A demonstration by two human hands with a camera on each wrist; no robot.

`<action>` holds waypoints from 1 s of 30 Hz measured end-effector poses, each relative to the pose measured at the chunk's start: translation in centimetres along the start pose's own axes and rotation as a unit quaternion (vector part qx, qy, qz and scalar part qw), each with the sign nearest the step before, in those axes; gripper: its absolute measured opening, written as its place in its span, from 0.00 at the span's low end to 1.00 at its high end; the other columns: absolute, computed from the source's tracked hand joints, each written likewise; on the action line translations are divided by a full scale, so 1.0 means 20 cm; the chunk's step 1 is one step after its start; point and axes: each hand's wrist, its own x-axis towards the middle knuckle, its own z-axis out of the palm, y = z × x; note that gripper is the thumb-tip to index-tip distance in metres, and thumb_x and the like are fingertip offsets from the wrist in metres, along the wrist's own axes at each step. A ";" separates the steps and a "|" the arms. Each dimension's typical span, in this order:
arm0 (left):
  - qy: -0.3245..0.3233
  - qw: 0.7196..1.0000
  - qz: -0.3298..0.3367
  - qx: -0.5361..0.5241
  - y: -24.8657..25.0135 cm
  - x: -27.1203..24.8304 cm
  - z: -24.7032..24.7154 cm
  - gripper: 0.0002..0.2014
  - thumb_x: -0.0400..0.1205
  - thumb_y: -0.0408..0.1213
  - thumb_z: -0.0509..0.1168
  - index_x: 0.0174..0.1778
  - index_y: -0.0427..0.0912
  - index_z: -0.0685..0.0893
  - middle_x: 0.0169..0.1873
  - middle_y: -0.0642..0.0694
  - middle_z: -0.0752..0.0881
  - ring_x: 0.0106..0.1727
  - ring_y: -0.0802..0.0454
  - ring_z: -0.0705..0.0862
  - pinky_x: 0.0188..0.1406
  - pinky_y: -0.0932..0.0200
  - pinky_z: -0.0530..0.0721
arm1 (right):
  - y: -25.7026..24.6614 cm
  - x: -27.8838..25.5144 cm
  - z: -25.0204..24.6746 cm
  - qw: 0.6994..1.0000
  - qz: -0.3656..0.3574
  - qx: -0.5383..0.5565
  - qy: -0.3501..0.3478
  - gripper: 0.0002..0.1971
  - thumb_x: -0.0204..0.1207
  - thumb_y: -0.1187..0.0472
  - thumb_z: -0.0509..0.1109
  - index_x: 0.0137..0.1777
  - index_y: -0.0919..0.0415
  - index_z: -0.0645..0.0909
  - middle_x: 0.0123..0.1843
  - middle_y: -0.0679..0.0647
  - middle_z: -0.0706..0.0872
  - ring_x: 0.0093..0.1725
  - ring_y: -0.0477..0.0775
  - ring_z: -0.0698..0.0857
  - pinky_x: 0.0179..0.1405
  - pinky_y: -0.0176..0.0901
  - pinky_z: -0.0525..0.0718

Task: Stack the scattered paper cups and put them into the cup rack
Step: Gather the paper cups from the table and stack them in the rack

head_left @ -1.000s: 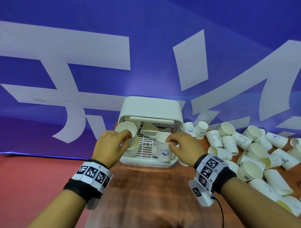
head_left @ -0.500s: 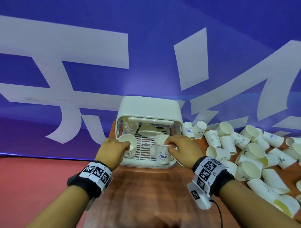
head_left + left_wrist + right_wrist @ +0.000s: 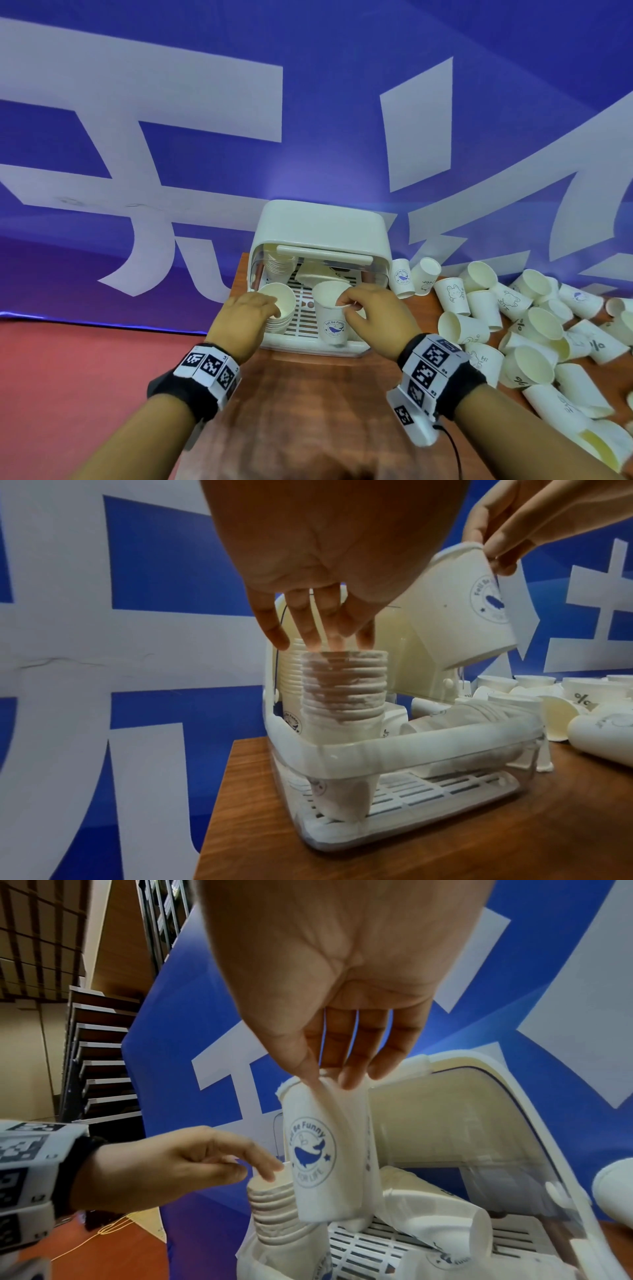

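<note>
The white cup rack (image 3: 322, 226) stands open at the table's far end. A tall stack of paper cups (image 3: 279, 301) (image 3: 342, 696) stands upright in its front left corner. My left hand (image 3: 274, 308) (image 3: 322, 639) pinches the stack's top rim with its fingertips. My right hand (image 3: 346, 303) (image 3: 329, 1077) pinches the rim of a single whale-logo cup (image 3: 332, 329) (image 3: 318, 1153) and holds it upright over the rack's front middle, beside the stack. Behind, a second stack (image 3: 277, 270) stands at the back left. Some cups (image 3: 318, 274) lie on their sides on the grid.
Several loose paper cups (image 3: 531, 325) lie scattered over the right half of the wooden table (image 3: 308, 411). A blue and white banner (image 3: 205, 137) hangs right behind the rack. Left of the table is red floor (image 3: 85, 377).
My left hand has lowered the cup stack from above into the rack's front left corner. My right hand has kept the whale-logo cup almost in place.
</note>
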 end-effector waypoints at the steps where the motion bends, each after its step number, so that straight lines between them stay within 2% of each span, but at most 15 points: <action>1: 0.020 1.000 0.000 -0.020 -0.01 0.00 0.00 0.18 0.76 0.26 0.63 0.58 0.47 0.85 0.65 0.48 0.82 0.67 0.44 0.78 0.63 0.49 0.74 | -0.01 0.01 0.00 1.000 -0.012 0.003 0.011 0.09 0.77 0.62 0.64 0.53 0.54 0.84 0.51 0.48 0.85 0.53 0.50 0.80 0.52 0.49 0.81; 3: 0.067 0.996 -0.020 -0.057 -0.01 -0.01 -0.02 0.17 0.75 0.28 0.65 0.59 0.45 0.85 0.64 0.46 0.83 0.64 0.42 0.80 0.61 0.46 0.78 | -0.04 0.03 0.01 0.999 -0.033 0.014 0.029 0.08 0.77 0.61 0.65 0.51 0.55 0.84 0.50 0.48 0.85 0.53 0.50 0.81 0.51 0.50 0.81; 7: 0.136 0.981 -0.068 -0.120 -0.02 -0.02 -0.08 0.19 0.80 0.38 0.61 0.69 0.45 0.76 0.66 0.47 0.79 0.65 0.45 0.77 0.61 0.47 0.76 | -0.09 0.09 0.06 0.996 -0.056 0.054 0.053 0.06 0.77 0.60 0.65 0.49 0.55 0.83 0.51 0.47 0.85 0.54 0.50 0.81 0.51 0.53 0.82; 12: 0.194 0.961 -0.095 -0.171 -0.02 -0.02 -0.17 0.22 0.81 0.36 0.64 0.72 0.47 0.73 0.66 0.46 0.79 0.66 0.45 0.76 0.62 0.48 0.77 | -0.17 0.16 0.14 0.991 -0.078 0.076 0.075 0.06 0.76 0.61 0.65 0.48 0.54 0.83 0.52 0.49 0.85 0.54 0.53 0.82 0.51 0.54 0.83; 19: 0.209 0.952 -0.106 -0.196 -0.03 -0.04 -0.23 0.25 0.79 0.34 0.64 0.74 0.50 0.70 0.65 0.48 0.79 0.66 0.46 0.75 0.63 0.48 0.75 | -0.21 0.21 0.22 0.995 -0.067 0.064 0.036 0.07 0.75 0.63 0.66 0.49 0.56 0.84 0.53 0.50 0.85 0.55 0.55 0.81 0.53 0.55 0.82; 23: 0.207 0.952 -0.107 -0.198 -0.03 -0.04 -0.23 0.26 0.79 0.35 0.65 0.74 0.50 0.70 0.65 0.48 0.79 0.65 0.46 0.76 0.63 0.48 0.77 | -0.20 0.23 0.26 0.997 -0.059 0.044 -0.001 0.07 0.76 0.63 0.65 0.50 0.57 0.84 0.53 0.51 0.85 0.54 0.55 0.81 0.51 0.52 0.81; 26: 0.204 0.952 -0.106 -0.203 -0.04 -0.04 -0.22 0.26 0.79 0.35 0.65 0.74 0.50 0.70 0.64 0.48 0.80 0.65 0.47 0.76 0.62 0.48 0.78 | -0.20 0.25 0.28 0.996 -0.064 0.037 -0.045 0.08 0.77 0.60 0.66 0.52 0.60 0.84 0.55 0.54 0.84 0.56 0.55 0.80 0.56 0.47 0.78; 30: 0.200 0.952 -0.102 -0.206 -0.03 -0.03 -0.21 0.26 0.79 0.34 0.65 0.74 0.50 0.70 0.63 0.48 0.80 0.64 0.47 0.76 0.60 0.47 0.79 | -0.19 0.26 0.32 0.993 -0.046 0.023 -0.104 0.14 0.78 0.56 0.67 0.61 0.60 0.81 0.61 0.57 0.83 0.63 0.56 0.77 0.62 0.42 0.72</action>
